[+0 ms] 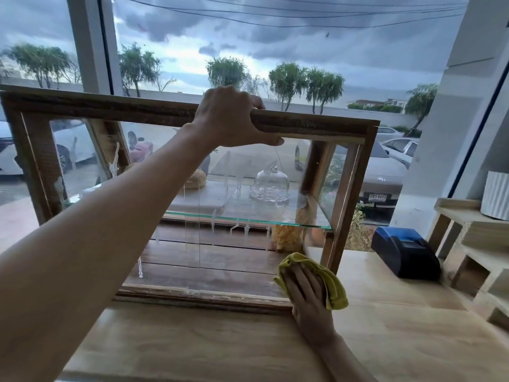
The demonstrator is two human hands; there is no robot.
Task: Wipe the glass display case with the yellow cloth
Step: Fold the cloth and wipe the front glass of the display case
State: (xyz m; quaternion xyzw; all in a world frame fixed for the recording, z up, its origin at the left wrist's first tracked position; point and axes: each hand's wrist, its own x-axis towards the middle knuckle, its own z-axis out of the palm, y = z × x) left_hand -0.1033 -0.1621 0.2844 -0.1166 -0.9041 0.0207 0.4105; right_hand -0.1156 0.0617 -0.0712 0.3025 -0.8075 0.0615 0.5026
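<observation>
Wiping bottom-right corner of glass display case [41,161]: right hand [309,296] flat, pressing yellow cloth [334,288]; left hand [231,117] clamped round top frame; cleaner drips [198,216] mostly left.

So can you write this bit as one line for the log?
left hand gripping case top frame | right hand pressing yellow cloth on lower right glass | drips left

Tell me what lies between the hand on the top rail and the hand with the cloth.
In the head view, between the left hand and the right hand pressing the yellow cloth lies the front glass, streaked with white drips.
</observation>
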